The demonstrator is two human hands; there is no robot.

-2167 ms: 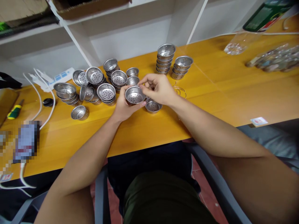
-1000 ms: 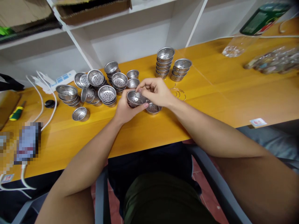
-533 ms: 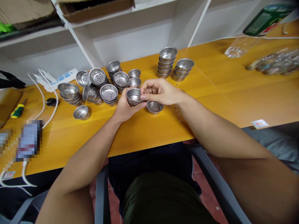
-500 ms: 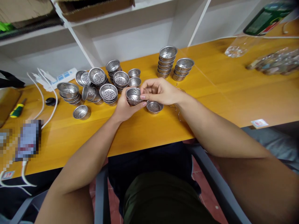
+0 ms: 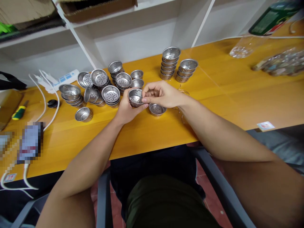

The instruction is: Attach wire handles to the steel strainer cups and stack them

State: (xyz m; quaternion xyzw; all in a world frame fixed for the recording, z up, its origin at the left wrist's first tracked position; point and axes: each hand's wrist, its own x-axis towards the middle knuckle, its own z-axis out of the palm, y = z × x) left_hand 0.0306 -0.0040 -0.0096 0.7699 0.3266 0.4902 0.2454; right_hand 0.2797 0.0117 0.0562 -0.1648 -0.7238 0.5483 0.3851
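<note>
My left hand is wrapped round a small perforated steel strainer cup, held just above the yellow table. My right hand pinches at the cup's right rim, fingers curled; what sits between the fingertips is too small to name. Another strainer cup rests on the table right below my right hand. Thin wire rings lie beside my right wrist.
Several loose and stacked strainer cups crowd the table to the left. Two neat stacks stand behind my hands. White cables, a screwdriver and a power strip lie far left. A plastic bottle lies far right.
Both hands have stayed together on the held cup, which has tilted slightly; my right fingers shifted along its rim. The view has drifted a little.
</note>
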